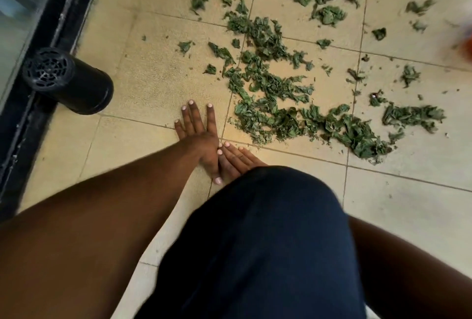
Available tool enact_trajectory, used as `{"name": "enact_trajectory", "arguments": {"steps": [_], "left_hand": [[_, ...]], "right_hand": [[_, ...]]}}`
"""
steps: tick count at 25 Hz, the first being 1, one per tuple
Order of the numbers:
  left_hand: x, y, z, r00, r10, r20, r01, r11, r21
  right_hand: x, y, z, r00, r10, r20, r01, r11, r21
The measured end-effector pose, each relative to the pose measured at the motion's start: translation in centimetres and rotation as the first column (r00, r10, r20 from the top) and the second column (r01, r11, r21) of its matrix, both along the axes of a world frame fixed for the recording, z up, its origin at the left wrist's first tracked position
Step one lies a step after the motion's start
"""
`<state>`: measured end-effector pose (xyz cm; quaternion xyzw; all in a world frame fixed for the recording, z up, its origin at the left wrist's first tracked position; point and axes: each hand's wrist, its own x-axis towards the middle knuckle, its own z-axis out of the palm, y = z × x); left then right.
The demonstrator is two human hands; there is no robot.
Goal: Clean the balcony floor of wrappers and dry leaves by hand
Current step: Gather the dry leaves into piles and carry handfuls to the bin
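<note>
Dry green leaves (275, 104) lie scattered over the beige tiled balcony floor (153, 83), thickest in a band from the middle to the right. My left hand (198, 132) lies flat on the tiles with its fingers spread and straight, just left of the leaf pile and holding nothing. My right hand (236, 157) rests beside it with straight fingers touching the floor; my dark blue knee (260, 237) hides part of it. Neither hand touches the leaves.
A black cylinder with a grille end (69, 81) lies on the floor at the left, against the dark door track (28, 119). A blurred orange thing (467, 46) shows at the right edge. Bare tiles (408, 211) lie at the lower right.
</note>
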<state>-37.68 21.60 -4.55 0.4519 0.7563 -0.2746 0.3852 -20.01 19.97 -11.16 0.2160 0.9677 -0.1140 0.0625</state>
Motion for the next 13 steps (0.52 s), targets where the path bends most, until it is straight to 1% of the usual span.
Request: {"name": "enact_trajectory", "arguments": {"steps": [1, 2, 3, 4, 5, 6, 7, 8, 9, 10, 11, 12, 13], "left_hand": [[-0.1, 0.0, 0.1, 1.0, -0.007, -0.002, 0.007, 1.0, -0.005], [-0.3, 0.0, 0.1, 1.0, -0.023, 0.003, 0.023, 1.0, -0.011], [-0.5, 0.0, 0.0, 0.999, -0.05, 0.017, 0.05, 0.998, -0.035], [-0.7, 0.2, 0.2, 0.997, -0.073, 0.035, 0.075, 0.996, -0.055], [-0.9, 0.3, 0.3, 0.995, -0.087, 0.052, 0.091, 0.994, -0.067], [-1.1, 0.5, 0.6, 0.994, -0.088, 0.061, 0.093, 0.993, -0.076], [-1.1, 0.6, 0.8, 0.994, -0.091, 0.061, 0.096, 0.992, -0.082], [-0.8, 0.8, 1.0, 0.994, -0.094, 0.05, 0.098, 0.991, -0.087], [-0.6, 0.7, 0.9, 0.995, -0.095, 0.031, 0.097, 0.992, -0.083], [-0.5, 0.7, 0.9, 0.995, -0.097, 0.014, 0.097, 0.993, -0.065], [-0.4, 0.4, 0.6, 0.995, -0.095, 0.0, 0.095, 0.995, -0.027], [-0.4, 0.0, 0.2, 0.995, -0.101, -0.004, 0.101, 0.994, 0.051], [-0.4, -0.2, 0.0, 0.995, -0.102, -0.007, 0.102, 0.989, 0.104]], "right_hand": [[0.2, 0.3, -0.3, 0.999, 0.046, 0.007, -0.046, 0.997, 0.065], [0.7, 0.7, -0.2, 0.997, 0.072, 0.02, -0.074, 0.995, 0.062], [1.5, 1.2, 0.1, 0.999, 0.034, 0.041, -0.035, 0.999, 0.024], [2.3, 2.0, 0.4, 0.995, -0.079, 0.058, 0.081, 0.996, -0.031], [2.9, 3.1, 1.0, 0.97, -0.237, 0.051, 0.239, 0.971, -0.03], [3.4, 4.0, 0.7, 0.924, -0.381, 0.048, 0.382, 0.924, -0.028], [3.7, 4.8, 0.9, 0.872, -0.484, 0.07, 0.486, 0.873, -0.022], [3.7, 4.8, 1.2, 0.846, -0.53, 0.061, 0.532, 0.847, -0.012], [3.0, 4.2, 1.5, 0.848, -0.53, 0.03, 0.53, 0.847, -0.036], [1.9, 3.4, 1.8, 0.875, -0.484, -0.02, 0.481, 0.873, -0.082], [0.5, 2.3, 2.2, 0.918, -0.393, -0.048, 0.383, 0.913, -0.14], [-0.6, 1.2, 2.4, 0.955, -0.292, -0.059, 0.275, 0.94, -0.2], [-1.4, 0.5, 2.5, 0.978, -0.202, -0.046, 0.185, 0.953, -0.239]]}}
